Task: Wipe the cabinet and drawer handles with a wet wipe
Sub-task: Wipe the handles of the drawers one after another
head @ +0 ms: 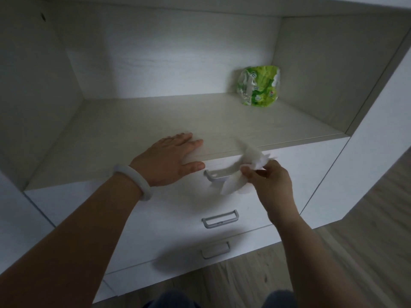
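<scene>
The top drawer handle [219, 176] served as the reference point. The right hand [270, 181] was at the handle's right end, its fingers [249, 172] curled and pinching a crumpled white wet wipe [241, 174]. The wipe was bunched over that end of the bar, with loose folds standing above and hanging below it; its edges were blurred. The hold appeared chosen so the cloth wrapped the bar rather than merely brushing its face.

The left hand [171, 160] lay up and to the left of the handle, palm down and fingers straight, flat on the shelf [178, 121] surface above the drawer, the thumb near the handle's left bracket. It gripped nothing; in my judgement it braced the body and steadied the unit against the wiping pressure.

Below the handle were a second drawer handle [220, 218] and a third [215, 250], neither in contact with anything. Beyond and to the right of the handle, at the back of the shelf, stood a green wipe packet [258, 86], presumably parked within reach.
</scene>
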A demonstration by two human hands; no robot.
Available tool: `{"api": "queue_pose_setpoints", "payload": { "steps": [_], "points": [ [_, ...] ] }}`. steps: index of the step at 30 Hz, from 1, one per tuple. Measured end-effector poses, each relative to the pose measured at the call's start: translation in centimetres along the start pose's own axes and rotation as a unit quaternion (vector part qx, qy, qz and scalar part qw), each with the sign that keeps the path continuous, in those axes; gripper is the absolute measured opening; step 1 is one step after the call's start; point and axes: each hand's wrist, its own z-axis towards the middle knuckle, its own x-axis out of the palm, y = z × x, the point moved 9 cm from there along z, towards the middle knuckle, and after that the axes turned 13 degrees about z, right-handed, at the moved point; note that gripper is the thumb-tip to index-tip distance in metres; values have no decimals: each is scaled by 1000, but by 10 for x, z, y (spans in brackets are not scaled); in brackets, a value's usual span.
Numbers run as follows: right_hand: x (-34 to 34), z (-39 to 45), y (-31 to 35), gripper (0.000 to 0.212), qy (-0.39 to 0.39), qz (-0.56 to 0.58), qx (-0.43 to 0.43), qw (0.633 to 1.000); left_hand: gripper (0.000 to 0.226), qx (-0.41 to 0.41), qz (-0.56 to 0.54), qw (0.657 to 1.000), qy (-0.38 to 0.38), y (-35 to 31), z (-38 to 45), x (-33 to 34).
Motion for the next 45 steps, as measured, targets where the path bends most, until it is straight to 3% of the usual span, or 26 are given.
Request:
{"api": "queue_pose_setpoints", "payload": {
  "steps": [3, 8, 12, 15, 18, 21, 24, 29, 32, 35, 39, 41, 45],
  "points": [
    [1, -2, 6, 10, 63, -18, 6, 998, 80, 1, 3, 1000, 1, 0, 0, -1],
    [21, -25, 41, 11, 15, -252, -198, 947, 72, 3, 6, 1000, -1, -1, -1, -1],
    [71, -49, 42, 15, 100, -240, -223, 940, 74, 2, 9, 1000, 3, -1, -1, -2],
    [63, -38, 50, 6, 108, -220, -271, 931, 76, 2, 4, 1000, 7, -2, -2, -2],
    [44, -25, 42, 11, 96, -204, -252, 941, 70, 3, 1, 1000, 3, -2, -2, -2],
    [60, -33, 47, 15, 118, -209, -283, 928, 70, 4, 5, 1000, 0, -2, -1, -2],
    [61, -32, 45, 8, 142, -216, -274, 927, 71, 0, 1, 1000, -2, -1, -2, -3],
    [27, -16, 44, 13, 42, -261, -251, 931, 70, -2, -1, 1000, 2, 0, 0, -1],
    [68, -40, 50, 14, 104, -275, -295, 909, 69, -2, 0, 1000, 4, -1, 0, -1],
    [73, -41, 53, 20, 157, -248, -287, 912, 67, -5, -4, 1000, 10, 0, 0, -1],
    [28, -10, 42, 15, 88, -284, -194, 935, 64, -11, -16, 1000, 22, 0, 0, 1],
    [38, -18, 46, 19, 78, -307, -222, 922, 64, -10, -15, 1000, 21, -1, 1, 1],
    [78, -44, 48, 23, 161, -267, -289, 905, 66, -7, -6, 1000, 16, -1, 0, 1]
  ]
}}
